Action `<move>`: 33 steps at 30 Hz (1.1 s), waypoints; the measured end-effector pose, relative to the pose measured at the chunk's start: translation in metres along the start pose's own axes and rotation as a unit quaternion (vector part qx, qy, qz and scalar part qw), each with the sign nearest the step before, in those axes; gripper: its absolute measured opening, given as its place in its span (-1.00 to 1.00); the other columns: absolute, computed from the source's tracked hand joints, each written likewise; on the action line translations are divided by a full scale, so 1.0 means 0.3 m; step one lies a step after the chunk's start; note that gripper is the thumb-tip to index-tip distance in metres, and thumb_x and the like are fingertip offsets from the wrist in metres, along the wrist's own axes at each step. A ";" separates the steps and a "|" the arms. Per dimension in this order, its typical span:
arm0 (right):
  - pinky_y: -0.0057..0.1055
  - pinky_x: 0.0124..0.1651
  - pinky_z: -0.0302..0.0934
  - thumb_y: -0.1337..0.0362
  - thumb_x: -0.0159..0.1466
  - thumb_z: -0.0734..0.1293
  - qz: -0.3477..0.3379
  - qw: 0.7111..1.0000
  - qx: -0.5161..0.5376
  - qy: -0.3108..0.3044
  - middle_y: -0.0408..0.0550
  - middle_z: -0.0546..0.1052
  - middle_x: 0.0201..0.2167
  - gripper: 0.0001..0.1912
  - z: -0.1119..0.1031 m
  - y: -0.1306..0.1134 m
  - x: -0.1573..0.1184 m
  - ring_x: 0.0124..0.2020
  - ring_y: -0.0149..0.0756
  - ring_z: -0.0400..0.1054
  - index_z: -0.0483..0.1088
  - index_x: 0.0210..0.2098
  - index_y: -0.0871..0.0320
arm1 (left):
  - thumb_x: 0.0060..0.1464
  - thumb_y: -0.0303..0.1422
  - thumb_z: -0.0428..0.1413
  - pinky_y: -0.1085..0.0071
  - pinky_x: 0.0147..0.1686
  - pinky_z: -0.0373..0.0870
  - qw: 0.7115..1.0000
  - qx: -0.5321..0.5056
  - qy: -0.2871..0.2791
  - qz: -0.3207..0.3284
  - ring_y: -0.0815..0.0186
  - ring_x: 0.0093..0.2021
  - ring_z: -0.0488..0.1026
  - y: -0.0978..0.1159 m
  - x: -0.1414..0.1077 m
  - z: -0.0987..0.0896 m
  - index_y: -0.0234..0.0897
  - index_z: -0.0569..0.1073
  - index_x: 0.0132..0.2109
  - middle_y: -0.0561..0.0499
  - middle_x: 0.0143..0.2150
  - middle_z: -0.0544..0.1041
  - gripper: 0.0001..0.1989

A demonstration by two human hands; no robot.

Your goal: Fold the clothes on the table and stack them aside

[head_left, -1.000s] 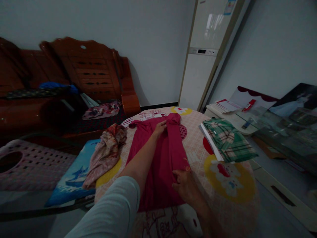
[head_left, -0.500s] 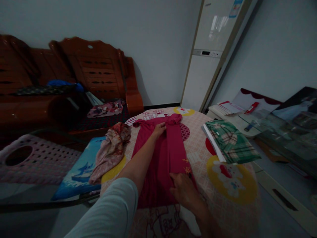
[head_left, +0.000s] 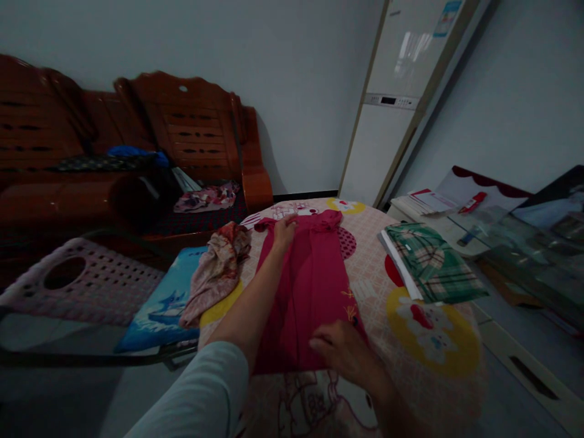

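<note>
A dark pink garment (head_left: 300, 286) lies spread on a round table, its right side folded inward in a long strip. Yellow stitched motifs show near its lower right edge. My left hand (head_left: 285, 231) rests on the upper part of the garment, left of centre near the neckline, fingers stretched out. Over the lower right part is my right hand (head_left: 344, 351), fingers loosely apart and holding nothing. Whether it touches the cloth is hard to tell.
A crumpled patterned cloth (head_left: 218, 267) lies at the table's left edge, beside a chair with a blue cushion (head_left: 166, 304). A folded green plaid garment (head_left: 429, 258) sits at the right. The tablecloth (head_left: 365, 243) has cartoon prints. Behind stands a wooden sofa (head_left: 191, 121).
My left hand has shifted left and slightly away across the upper garment. My right hand has let go of the folded strip's edge and moved slightly towards me. The view has turned slightly left.
</note>
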State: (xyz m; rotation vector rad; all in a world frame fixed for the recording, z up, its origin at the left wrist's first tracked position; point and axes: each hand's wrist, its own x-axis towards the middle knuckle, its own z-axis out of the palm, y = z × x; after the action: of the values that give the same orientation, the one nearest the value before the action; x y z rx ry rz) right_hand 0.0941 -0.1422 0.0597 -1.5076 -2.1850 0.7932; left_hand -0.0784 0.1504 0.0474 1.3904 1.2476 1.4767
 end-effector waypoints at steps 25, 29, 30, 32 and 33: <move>-0.21 0.20 0.21 0.43 0.24 0.16 -0.023 0.984 -0.086 0.152 0.15 0.57 -0.02 -0.60 -0.249 0.400 0.713 0.05 -0.18 0.43 0.53 -0.04 0.28 | 0.29 0.03 -0.22 -0.16 0.34 -0.12 0.784 0.471 -0.343 0.214 -0.02 0.44 -0.06 -0.012 -0.568 0.138 -0.24 0.06 0.41 -0.23 0.45 0.03 -0.32; -0.23 0.28 0.10 0.45 0.27 0.17 -0.005 0.986 -0.120 0.117 0.10 0.52 0.08 -0.59 -0.257 0.388 0.847 0.14 -0.24 0.35 0.49 0.03 0.23 | 0.29 0.02 -0.21 -0.22 0.32 -0.12 0.783 0.464 -0.351 0.219 -0.06 0.44 -0.08 -0.017 -0.572 0.134 -0.09 0.06 0.41 -0.16 0.46 0.00 -0.36; -0.22 0.30 0.07 0.45 0.27 0.17 0.003 0.987 -0.120 0.108 0.08 0.50 0.10 -0.59 -0.259 0.386 0.870 0.16 -0.25 0.33 0.48 0.04 0.20 | 0.29 0.03 -0.20 -0.22 0.32 -0.12 0.784 0.462 -0.351 0.221 -0.07 0.44 -0.08 -0.022 -0.572 0.133 -0.07 0.05 0.41 -0.15 0.46 0.00 -0.36; -0.21 0.32 0.03 0.47 0.28 0.17 0.015 0.989 -0.116 0.092 0.04 0.49 0.12 -0.58 -0.262 0.380 0.897 0.16 -0.27 0.33 0.48 0.05 0.16 | 0.29 0.03 -0.20 -0.23 0.32 -0.14 0.787 0.458 -0.350 0.222 -0.07 0.44 -0.09 -0.030 -0.574 0.134 -0.06 0.05 0.41 -0.15 0.46 -0.01 -0.36; -0.21 0.32 0.03 0.47 0.28 0.17 0.015 0.989 -0.115 0.090 0.03 0.49 0.12 -0.57 -0.261 0.374 0.901 0.15 -0.28 0.34 0.48 0.05 0.15 | 0.29 0.03 -0.20 -0.23 0.32 -0.14 0.788 0.456 -0.349 0.222 -0.06 0.44 -0.09 -0.033 -0.575 0.136 -0.06 0.05 0.41 -0.16 0.46 -0.01 -0.36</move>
State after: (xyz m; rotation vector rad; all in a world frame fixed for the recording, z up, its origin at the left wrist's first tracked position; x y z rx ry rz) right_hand 0.1243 0.1589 0.0450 -1.6540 -2.1795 0.4054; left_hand -0.0157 -0.0055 -0.0100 2.6965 1.1804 0.3711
